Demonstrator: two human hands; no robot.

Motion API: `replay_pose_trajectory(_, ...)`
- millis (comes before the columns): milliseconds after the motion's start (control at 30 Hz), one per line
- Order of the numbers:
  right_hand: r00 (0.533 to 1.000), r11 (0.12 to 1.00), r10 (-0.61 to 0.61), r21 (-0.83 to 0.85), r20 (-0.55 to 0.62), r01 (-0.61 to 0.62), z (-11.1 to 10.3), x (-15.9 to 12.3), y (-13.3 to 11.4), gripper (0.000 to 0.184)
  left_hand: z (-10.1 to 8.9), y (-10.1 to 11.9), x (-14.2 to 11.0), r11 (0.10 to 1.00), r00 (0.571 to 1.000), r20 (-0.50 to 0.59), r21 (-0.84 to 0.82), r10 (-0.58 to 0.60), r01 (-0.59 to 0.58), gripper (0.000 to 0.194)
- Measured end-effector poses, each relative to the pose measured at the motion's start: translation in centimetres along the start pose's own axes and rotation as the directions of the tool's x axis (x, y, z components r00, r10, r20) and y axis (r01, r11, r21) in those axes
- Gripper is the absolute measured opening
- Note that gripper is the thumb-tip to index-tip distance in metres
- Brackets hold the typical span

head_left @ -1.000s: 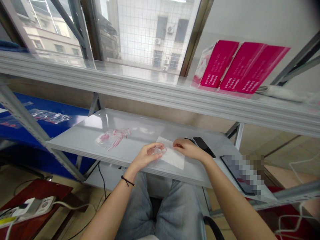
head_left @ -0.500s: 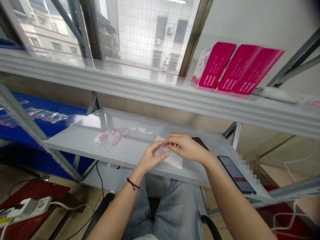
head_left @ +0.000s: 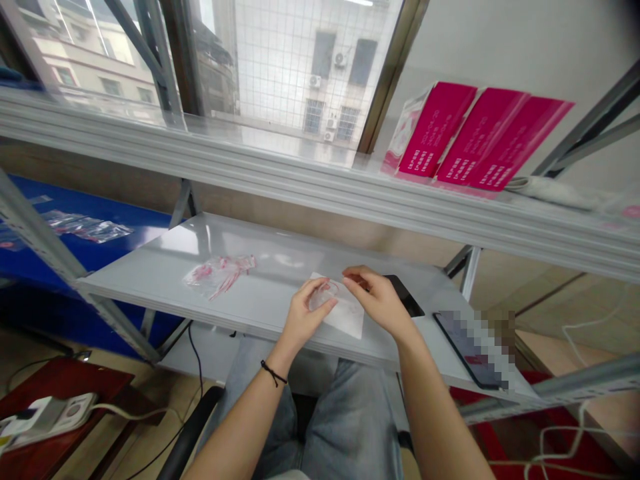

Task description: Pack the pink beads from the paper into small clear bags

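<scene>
Two hands sit over a white paper sheet [head_left: 347, 321]: left hand [head_left: 309, 319] cups a small clear plastic piece [head_left: 323, 297], right hand [head_left: 376, 300] narrow just beside it, can't tell if pinching anything. Sheet lies on grey worktop [head_left: 150, 283], red-printed clear bag [head_left: 217, 277] to left, black phone [head_left: 406, 294] to right.

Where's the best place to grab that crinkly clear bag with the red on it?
Probably a loose edge of the clear plastic bag, pinched from above by the left hand, which is the nearer hand. The bag lies flat and crumpled on the grey shelf, so nothing stands up to wrap fingers around.
</scene>
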State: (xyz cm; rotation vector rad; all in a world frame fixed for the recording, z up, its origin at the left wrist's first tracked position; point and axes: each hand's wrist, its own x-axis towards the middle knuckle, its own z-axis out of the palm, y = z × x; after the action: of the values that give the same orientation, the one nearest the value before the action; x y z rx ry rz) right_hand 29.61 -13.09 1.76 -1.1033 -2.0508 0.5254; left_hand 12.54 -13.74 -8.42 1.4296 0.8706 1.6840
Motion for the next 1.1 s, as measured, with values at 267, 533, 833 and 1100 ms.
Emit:
replay_pose_trajectory(267, 0.949, 0.845, 0.275, 0.509, -0.156, -0.161, 6.2, -6.2, -0.4, 0.031, 1.4, 3.7, -3.0, 0.936, 0.967, -0.112, 0.296, 0.229, -0.188, 0.031)
replay_pose_trajectory(533, 0.976, 0.926, 0.178, 0.358, -0.127, -0.122, 5.5, -10.1, -3.1, 0.015, 0.9, 4.7, -7.7, 0.975, 0.989, -0.116, 0.213, 0.095, -0.069, 0.038)
replay_pose_trajectory(833, 0.995, 0.969, 0.031, 0.243, 0.090, -0.053, 3.3, -10.8, -5.6, 0.014, -1.6, 6.3, -11.4, 0.915, 0.921, -0.146, -0.246, -0.361, 0.320, 0.032)
replay_pose_trajectory(1100, 0.955, 0.857, 0.257, 0.492, -0.149, -0.154, 6.1, -11.3, -5.2, 0.030, -1.3, 7.4, -10.7, 0.926, 0.903, -0.260, -0.256, -0.343, 0.279, 0.020)
